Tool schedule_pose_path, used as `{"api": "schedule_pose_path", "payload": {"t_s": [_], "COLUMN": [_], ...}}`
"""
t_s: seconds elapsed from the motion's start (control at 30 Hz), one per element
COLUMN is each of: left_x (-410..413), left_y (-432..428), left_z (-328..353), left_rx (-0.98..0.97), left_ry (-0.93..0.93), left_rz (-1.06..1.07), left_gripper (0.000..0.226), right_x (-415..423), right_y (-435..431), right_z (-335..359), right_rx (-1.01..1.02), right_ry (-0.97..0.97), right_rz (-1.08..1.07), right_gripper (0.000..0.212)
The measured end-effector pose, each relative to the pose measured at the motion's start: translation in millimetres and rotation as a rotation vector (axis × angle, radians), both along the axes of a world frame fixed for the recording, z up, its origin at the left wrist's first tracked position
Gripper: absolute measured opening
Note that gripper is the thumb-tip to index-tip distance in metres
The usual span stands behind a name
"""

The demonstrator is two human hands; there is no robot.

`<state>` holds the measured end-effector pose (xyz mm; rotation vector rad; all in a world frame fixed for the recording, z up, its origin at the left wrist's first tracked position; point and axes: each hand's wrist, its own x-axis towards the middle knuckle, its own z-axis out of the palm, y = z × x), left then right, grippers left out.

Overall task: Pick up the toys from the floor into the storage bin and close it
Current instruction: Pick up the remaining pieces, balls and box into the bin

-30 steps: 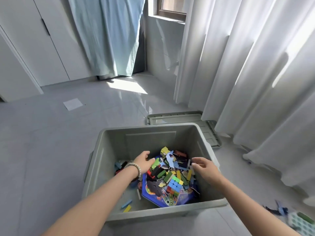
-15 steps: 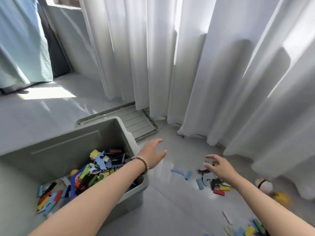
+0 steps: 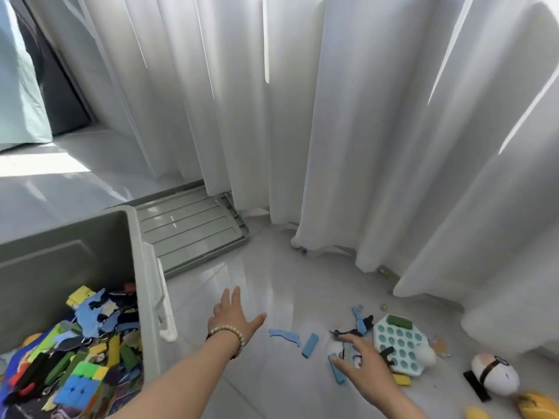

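Note:
The grey storage bin point(image 3: 142, 276) stands open at the lower left, filled with several colourful blocks and puzzle pieces. Its grey lid point(image 3: 193, 231) lies flat on the floor behind it. My left hand point(image 3: 233, 317), with a bead bracelet, hovers open over the bare floor, fingers spread. My right hand point(image 3: 361, 362) reaches open over a scatter of toys: blue blocks point(image 3: 310, 345), a blue jigsaw piece point(image 3: 284, 335), dark pieces and a white-and-teal bubble board point(image 3: 399, 346). Neither hand holds anything.
White curtains point(image 3: 348, 131) hang to the floor behind the toys. A white egg-shaped toy point(image 3: 493, 375) with a black band and yellow toys point(image 3: 538, 405) lie at the lower right. The tiled floor between the bin and the toys is bare.
My view has swung right from the bin to the floor. Both hands left the bin's inside; the right one has moved down close over the scattered pieces.

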<state>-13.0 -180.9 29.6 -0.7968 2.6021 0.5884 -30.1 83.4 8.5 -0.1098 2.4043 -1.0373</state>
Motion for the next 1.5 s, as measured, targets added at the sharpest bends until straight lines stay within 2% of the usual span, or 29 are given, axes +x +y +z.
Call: {"api": "schedule_pose_path", "payload": {"t_s": [0.23, 0.4, 0.5, 0.63, 0.9, 1.07, 1.17, 1.27, 1.33, 1.5], "left_x": [-11, -2, -3, -6, 6, -4, -15, -24, -28, -28], "left_y": [-5, -16, -21, -26, -30, -4, 21, 38, 42, 36], "left_z": [-72, -106, -120, -128, -133, -127, -121, -116, -115, -117], "left_rx": [-0.093, -0.100, -0.071, -0.125, -0.126, 0.123, 0.281, 0.403, 0.388, 0.207], "left_ry": [-0.112, -0.102, -0.066, 0.036, 0.295, 0.293, 0.256, 0.266, 0.254, 0.117], "left_rz": [0.050, 0.157, 0.160, 0.131, 0.065, 0.035, -0.066, -0.079, -0.118, -0.195], "left_gripper": [0.097, 0.095, 0.081, 0.053, 0.038, 0.004, 0.016, 0.012, 0.008, 0.035], "right_x": [-10, -3, 0, 1, 4, 6, 3, 0, 0, 1], "right_y": [-6, -7, -4, 0, 0, 1, -1, -2, -1, -7], "right_z": [-58, -79, -87, -92, -93, -91, -88, -89, -91, -96], "right_rx": [0.080, 0.147, 0.175, 0.185, 0.102, 0.108, 0.105, 0.158, 0.169, 0.218], "right_ry": [0.091, 0.100, 0.106, 0.136, 0.146, 0.167, 0.257, 0.337, 0.308, 0.271], "right_rz": [0.102, 0.189, 0.217, 0.237, 0.159, 0.136, 0.059, -0.030, -0.094, -0.109], "right_gripper": [0.061, 0.070, 0.071, 0.072, 0.067, 0.062, 0.057, 0.049, 0.049, 0.037]}}
